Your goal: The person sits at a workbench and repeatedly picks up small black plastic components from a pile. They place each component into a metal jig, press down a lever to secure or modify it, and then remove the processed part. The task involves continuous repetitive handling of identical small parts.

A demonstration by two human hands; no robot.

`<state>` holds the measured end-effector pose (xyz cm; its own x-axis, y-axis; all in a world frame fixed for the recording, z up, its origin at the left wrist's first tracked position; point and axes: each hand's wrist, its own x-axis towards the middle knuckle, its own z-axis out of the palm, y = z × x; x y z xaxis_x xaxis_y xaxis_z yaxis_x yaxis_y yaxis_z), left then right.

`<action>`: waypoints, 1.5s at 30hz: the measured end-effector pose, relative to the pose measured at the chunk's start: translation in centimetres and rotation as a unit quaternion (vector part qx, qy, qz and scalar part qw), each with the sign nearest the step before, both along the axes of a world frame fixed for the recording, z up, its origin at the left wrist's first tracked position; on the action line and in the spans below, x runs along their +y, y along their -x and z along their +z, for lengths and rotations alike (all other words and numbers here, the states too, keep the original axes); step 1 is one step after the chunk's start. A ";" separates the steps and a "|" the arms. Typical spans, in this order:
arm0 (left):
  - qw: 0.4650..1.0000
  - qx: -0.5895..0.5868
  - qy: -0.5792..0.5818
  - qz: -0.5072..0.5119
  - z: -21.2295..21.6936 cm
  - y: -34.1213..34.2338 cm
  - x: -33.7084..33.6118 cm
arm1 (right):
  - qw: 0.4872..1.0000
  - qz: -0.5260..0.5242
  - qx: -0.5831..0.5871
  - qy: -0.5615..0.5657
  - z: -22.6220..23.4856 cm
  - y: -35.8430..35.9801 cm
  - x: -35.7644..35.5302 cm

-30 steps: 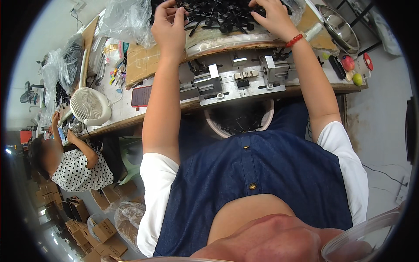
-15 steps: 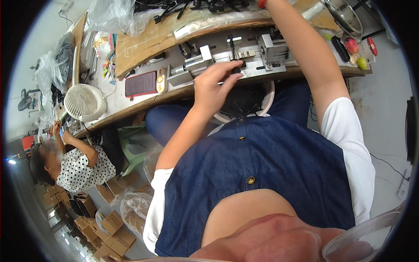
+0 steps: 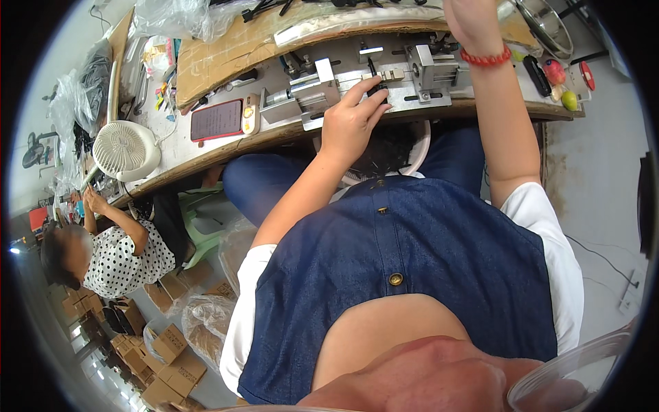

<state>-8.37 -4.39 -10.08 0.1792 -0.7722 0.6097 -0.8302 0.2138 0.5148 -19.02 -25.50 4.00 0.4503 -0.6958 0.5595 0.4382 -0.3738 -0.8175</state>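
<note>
Fingers of the left hand are bent and closed on a black part at the middle of the metal fixture; the right hand is cut off by the upper edge, so its finger pose cannot be told; the part's near end is mostly covered, its thin dark stem left visible
</note>
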 end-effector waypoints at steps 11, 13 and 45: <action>1.000 -0.003 -0.031 0.004 0.7 0.1 0.5 | 0.991 -0.013 0.088 0.104 -4.1 5.6 8.5; 1.000 -0.001 -0.028 0.003 0.8 0.0 0.4 | 0.972 -0.040 0.164 0.166 -5.0 6.6 9.1; 0.763 0.619 0.140 -0.122 9.6 -16.5 -8.9 | 0.778 -0.222 0.310 0.499 -6.7 3.9 2.8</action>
